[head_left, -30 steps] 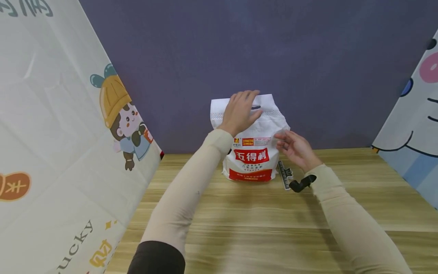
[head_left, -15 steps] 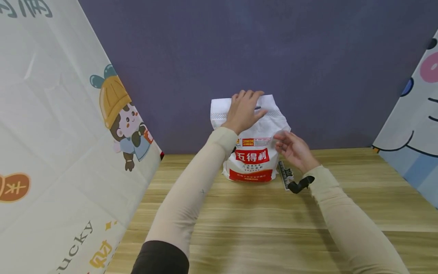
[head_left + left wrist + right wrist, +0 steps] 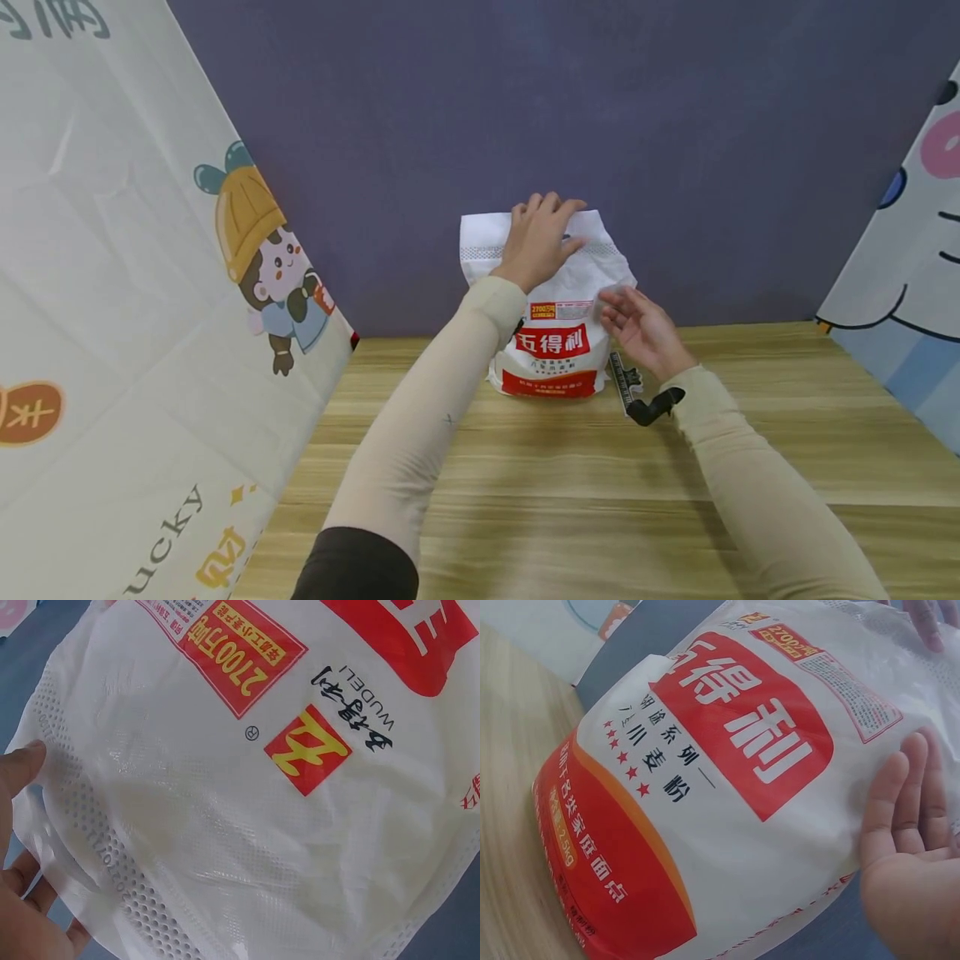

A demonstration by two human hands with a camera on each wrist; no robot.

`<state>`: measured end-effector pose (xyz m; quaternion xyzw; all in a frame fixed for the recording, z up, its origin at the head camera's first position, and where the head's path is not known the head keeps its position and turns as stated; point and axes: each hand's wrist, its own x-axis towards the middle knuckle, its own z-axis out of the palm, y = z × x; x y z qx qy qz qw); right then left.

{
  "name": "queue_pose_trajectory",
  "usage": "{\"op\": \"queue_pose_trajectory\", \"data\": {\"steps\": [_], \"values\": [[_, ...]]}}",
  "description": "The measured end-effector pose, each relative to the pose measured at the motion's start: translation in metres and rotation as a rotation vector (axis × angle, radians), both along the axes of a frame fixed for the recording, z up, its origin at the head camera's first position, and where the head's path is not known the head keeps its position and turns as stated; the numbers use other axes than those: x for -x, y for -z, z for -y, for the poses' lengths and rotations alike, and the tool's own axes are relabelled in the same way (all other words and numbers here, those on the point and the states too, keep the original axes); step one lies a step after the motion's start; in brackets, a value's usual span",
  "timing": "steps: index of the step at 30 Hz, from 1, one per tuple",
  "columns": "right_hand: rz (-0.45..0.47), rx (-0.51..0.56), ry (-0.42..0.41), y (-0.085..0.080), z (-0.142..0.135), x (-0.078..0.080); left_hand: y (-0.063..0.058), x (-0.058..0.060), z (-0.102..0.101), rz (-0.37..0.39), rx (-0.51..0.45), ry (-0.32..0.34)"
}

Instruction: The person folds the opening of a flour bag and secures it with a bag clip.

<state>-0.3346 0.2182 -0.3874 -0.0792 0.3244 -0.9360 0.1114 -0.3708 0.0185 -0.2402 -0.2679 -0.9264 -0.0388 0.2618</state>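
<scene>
A white flour bag [image 3: 558, 362] with red printed panels stands upright against the dark back wall. My left hand [image 3: 536, 242] is at the bag's top band, fingers spread along the upper edge and thumb held apart in front. In the left wrist view, the thumb [image 3: 26, 765] lies by the perforated strip, with fingertips near the handle slot [image 3: 67, 847]. My right hand [image 3: 643, 329] is at the bag's right side, palm turned toward it. Its loosely bent fingers [image 3: 907, 799] overlap the bag's side in the right wrist view.
A small flat dark-and-white piece [image 3: 624, 382] lies on the wooden table [image 3: 570, 500] right of the bag, partly behind the black wrist mount [image 3: 654, 407]. Cartoon-printed white sheets [image 3: 112, 275] flank the left and right sides. A dark blue-grey wall [image 3: 675, 150] stands behind.
My left hand has shifted slightly right along the bag's top, covering more of the handle slot. My right hand and the bag stay nearly where they were.
</scene>
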Motion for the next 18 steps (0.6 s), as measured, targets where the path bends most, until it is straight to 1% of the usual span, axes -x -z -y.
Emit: {"op": "queue_pose_trajectory", "data": {"steps": [8,15,18], "values": [[-0.012,0.044,-0.036,0.0032,-0.0007,-0.001,0.0014,-0.0021,-0.0009,-0.025,-0.013,0.018],[-0.017,0.12,-0.033,0.0017,-0.0017,-0.0049,0.0002,-0.0037,-0.0009,-0.058,-0.028,0.037],[-0.019,0.133,-0.036,0.0012,-0.0012,-0.0062,-0.0005,-0.0039,-0.0005,-0.085,-0.027,0.037]]}}
